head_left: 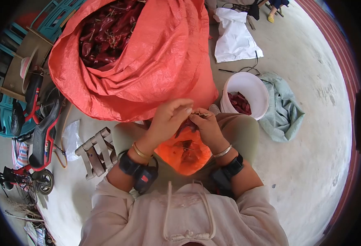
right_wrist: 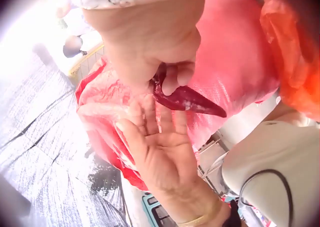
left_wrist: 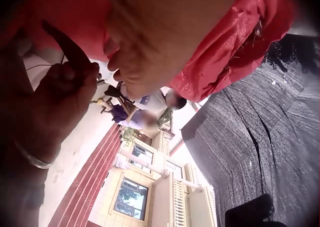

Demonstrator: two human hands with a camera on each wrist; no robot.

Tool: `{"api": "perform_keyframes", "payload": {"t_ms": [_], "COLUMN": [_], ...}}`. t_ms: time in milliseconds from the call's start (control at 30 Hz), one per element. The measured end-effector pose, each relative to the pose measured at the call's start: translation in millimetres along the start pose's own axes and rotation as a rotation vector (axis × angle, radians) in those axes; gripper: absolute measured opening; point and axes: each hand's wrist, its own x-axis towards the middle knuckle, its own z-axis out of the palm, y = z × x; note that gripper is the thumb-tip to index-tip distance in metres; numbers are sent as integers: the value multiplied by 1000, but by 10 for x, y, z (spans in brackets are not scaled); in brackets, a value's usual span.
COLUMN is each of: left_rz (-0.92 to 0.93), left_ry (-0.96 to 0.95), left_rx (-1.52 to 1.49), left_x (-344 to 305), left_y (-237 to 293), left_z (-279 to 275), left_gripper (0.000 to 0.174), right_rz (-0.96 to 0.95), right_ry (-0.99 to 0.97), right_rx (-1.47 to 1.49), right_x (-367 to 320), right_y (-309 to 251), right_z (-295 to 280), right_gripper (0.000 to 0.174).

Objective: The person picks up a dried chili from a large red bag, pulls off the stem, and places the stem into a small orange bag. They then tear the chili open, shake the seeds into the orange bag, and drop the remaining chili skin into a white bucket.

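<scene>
My right hand [head_left: 208,130] pinches a dark red chili pepper [right_wrist: 192,101] between thumb and fingers, its pointed tip sticking out in the right wrist view. Facing it, my left hand [right_wrist: 165,154] has its palm turned up and fingers stretched out, the fingertips close beside the pepper's stem end. Both hands are above my lap in the head view, over an orange plastic bag [head_left: 182,153] lying between my legs. A big red woven sack [head_left: 176,53] stands right in front, its mouth showing many dark red chili peppers [head_left: 106,39].
To the right, a white bucket [head_left: 259,88] holds some red chili peppers [head_left: 240,103], next to a grey-green cloth sack [head_left: 282,110]. Farther forward lies a white sack [head_left: 234,39]. A small strapped stool [head_left: 96,152] and a red scooter [head_left: 41,139] stand at left.
</scene>
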Motion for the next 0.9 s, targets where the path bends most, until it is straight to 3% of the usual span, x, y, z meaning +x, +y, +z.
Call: {"api": "perform_keyframes", "payload": {"t_ms": [67, 167, 400, 500, 567, 600, 667, 767, 900], "left_rz": [-60, -91, -115, -132, -131, -186, -296, 69, -120], "left_ry": [99, 77, 113, 116, 132, 127, 114, 184, 134], "left_rx": [-9, 64, 196, 184, 209, 162, 69, 189, 167], "left_x": [-293, -544, -762, -824, -853, -863, -881, -838, -825], "left_y": [-191, -413, -282, -296, -297, -273, -206, -365, -373], "left_z": [-78, -101, -282, -347, -374, -378, -383, -326, -345], "left_gripper": [24, 25, 17, 12, 10, 11, 12, 14, 15], "right_rz": [-8, -7, -40, -169, -390, -501, -552, -627, -783], "right_ry": [-9, -39, -52, -65, -67, -68, -58, -50, -74], "right_rx": [29, 44, -144, -216, -431, -538, -630, -765, -923], "right_x": [-20, -81, -226, -237, -222, -218, -234, -293, -302], "right_y": [43, 121, 143, 227, 288, 299, 283, 194, 126], "right_z": [92, 216, 469, 514, 513, 513, 537, 595, 600], "right_gripper": [6, 6, 8, 6, 6, 6, 7, 6, 6]}}
